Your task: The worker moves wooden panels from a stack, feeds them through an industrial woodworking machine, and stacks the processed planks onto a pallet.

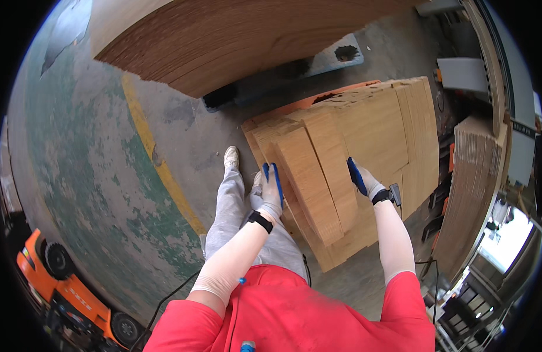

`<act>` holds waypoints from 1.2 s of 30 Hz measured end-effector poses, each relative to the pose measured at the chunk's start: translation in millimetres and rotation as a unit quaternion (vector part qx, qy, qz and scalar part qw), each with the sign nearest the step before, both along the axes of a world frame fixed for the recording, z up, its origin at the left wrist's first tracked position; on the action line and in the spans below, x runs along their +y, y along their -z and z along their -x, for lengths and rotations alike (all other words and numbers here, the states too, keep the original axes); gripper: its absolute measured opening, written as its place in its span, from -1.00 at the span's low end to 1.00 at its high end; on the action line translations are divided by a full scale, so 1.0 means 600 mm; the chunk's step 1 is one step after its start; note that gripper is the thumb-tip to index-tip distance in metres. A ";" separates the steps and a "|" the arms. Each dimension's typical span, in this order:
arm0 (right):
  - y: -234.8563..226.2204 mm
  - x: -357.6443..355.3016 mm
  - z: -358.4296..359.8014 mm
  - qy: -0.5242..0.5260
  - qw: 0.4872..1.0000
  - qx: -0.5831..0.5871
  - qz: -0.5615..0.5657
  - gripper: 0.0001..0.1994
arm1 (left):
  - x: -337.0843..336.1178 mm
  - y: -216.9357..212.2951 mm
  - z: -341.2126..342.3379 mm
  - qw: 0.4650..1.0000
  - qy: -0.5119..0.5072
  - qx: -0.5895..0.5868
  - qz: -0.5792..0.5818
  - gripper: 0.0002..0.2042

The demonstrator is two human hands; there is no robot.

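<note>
A low pile of flat tan cardboard sheets (376,126) lies in front of me, with a narrower raised bundle of cardboard (306,182) on its left part. My left hand (272,190), in a white glove with a blue palm, is at the bundle's left edge, its fingers stretched out. Over the pile, beside the bundle's right edge, my right hand (365,179) is held on edge in a matching glove, fingers straight and palm turned left. The bundle lies between both palms; whether either one presses on it, I cannot tell.
An orange pallet (265,117) shows under the pile's far edge. Beyond stands a tall cardboard stack (224,47) on a blue pallet (335,57). Another cardboard stack (473,170) is at right. A yellow floor line (147,141) runs at left, with an orange forklift (71,293) at lower left.
</note>
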State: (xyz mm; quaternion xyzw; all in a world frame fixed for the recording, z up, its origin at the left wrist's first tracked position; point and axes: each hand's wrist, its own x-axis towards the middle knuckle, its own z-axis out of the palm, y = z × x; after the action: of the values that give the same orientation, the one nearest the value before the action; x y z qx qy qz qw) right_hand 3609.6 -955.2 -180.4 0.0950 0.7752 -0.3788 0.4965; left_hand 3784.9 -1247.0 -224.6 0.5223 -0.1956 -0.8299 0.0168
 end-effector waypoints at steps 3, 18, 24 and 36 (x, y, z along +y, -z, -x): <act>-0.039 0.108 -0.070 0.242 0.968 -0.046 -0.041 -0.17 | -0.154 -0.017 0.090 0.978 0.163 0.041 0.123 -0.42; 0.119 0.008 -0.446 0.756 0.601 0.033 0.257 -0.13 | -0.211 0.067 0.403 0.788 0.605 0.070 -0.090 -0.41; 0.047 -0.029 -0.393 0.760 0.550 -0.001 0.348 -0.20 | -0.245 0.092 0.373 0.791 0.605 0.010 -0.093 -0.41; 0.064 -0.034 -0.414 0.775 0.534 0.003 0.338 -0.24 | -0.160 -0.008 0.371 0.782 0.615 -0.031 -0.099 -0.34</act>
State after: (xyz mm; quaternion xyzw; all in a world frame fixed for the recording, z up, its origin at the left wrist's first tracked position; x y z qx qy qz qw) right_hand 3858.1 -975.7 -219.0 0.4827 0.2142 -0.8492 0.0009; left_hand 3562.5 -1343.2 -219.6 0.3159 -0.3927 -0.6620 -0.5547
